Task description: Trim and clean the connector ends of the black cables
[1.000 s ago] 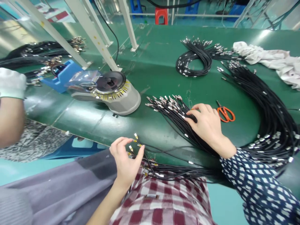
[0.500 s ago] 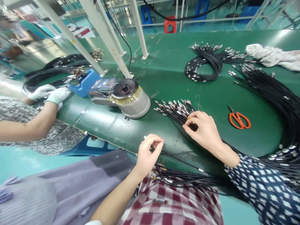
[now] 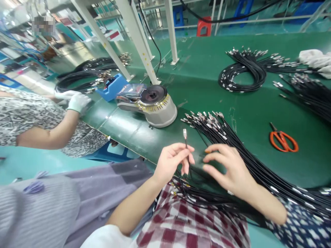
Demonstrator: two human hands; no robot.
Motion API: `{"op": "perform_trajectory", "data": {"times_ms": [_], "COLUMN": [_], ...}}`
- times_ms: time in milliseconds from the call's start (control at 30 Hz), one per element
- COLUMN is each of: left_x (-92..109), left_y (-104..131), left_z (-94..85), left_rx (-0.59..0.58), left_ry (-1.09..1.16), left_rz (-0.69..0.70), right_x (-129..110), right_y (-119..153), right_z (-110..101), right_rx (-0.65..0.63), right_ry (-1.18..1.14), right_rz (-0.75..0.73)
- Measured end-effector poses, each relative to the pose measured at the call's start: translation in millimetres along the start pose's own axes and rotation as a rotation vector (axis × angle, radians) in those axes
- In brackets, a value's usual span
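Between the fingertips of my left hand (image 3: 174,159) is a black cable (image 3: 186,139), its light-coloured connector end pointing up. My right hand (image 3: 231,167) is a little to the right, fingers apart and curved, holding nothing that I can see. Beyond it a thick bundle of black cables (image 3: 240,148) lies on the green table, metal connectors fanned toward the tape dispenser. Another bunch of cables (image 3: 207,199) rests across my lap on the checked apron, partly hidden beneath my hands.
A round tape dispenser (image 3: 161,112) with a blue holder (image 3: 113,88) stands left of centre. Orange-handled scissors (image 3: 283,141) lie at right. A coiled cable bundle (image 3: 241,77) and a white cloth (image 3: 314,60) are farther back. At left, a co-worker's gloved hand (image 3: 78,102) is near other cables.
My right hand has come away from the bundle on the table and opened. My left hand now shows a cable end upright in its fingers. The view has shifted left.
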State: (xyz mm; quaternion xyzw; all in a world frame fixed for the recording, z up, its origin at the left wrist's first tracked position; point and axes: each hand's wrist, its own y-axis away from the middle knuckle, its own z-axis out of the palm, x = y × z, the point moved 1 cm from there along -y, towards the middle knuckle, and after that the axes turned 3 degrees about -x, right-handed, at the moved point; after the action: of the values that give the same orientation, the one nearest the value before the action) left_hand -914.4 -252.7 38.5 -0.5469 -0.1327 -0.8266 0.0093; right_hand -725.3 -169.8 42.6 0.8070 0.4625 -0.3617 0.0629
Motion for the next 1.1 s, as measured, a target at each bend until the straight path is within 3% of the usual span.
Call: {"op": "perform_trajectory", "data": {"times_ms": [133,300,467,667,867,1100], "left_x": [-11.7,-17.2,-15.6,-8.7,-6.4,-11.6], "left_y": [22.9,33.0,35.0,22.9,16.1,18.4], "left_z": [8.1,11.8,11.7,8.9,3.5,-0.3], "left_rx": [-0.074,-0.086,-0.091,-0.081,-0.173,-0.227], "left_ry": [0.008,-0.022,-0.059,0.082,0.227,0.176], "left_rz": [-0.083,-0.151,-0.199,-0.150,-0.293,-0.318], "right_x": [-1.8,-11.5,-11.9,-14.7,-18.3,-18.9], "right_y": [-28.9,-49.8,-49.8,-46.1,-41.9,-37.1], "right_z": [-7.7,1.5,7.3,3.7,1.0,0.7], "right_rx": [0.090,0.038,-0.001,-0.053,-0.092,-0.109], "right_ry": [-0.376,-0.614,-0.703,-0.699,-0.738,-0.733], "right_rz": [0.101,0.146,0.150,0.120,0.099,0.088]}}
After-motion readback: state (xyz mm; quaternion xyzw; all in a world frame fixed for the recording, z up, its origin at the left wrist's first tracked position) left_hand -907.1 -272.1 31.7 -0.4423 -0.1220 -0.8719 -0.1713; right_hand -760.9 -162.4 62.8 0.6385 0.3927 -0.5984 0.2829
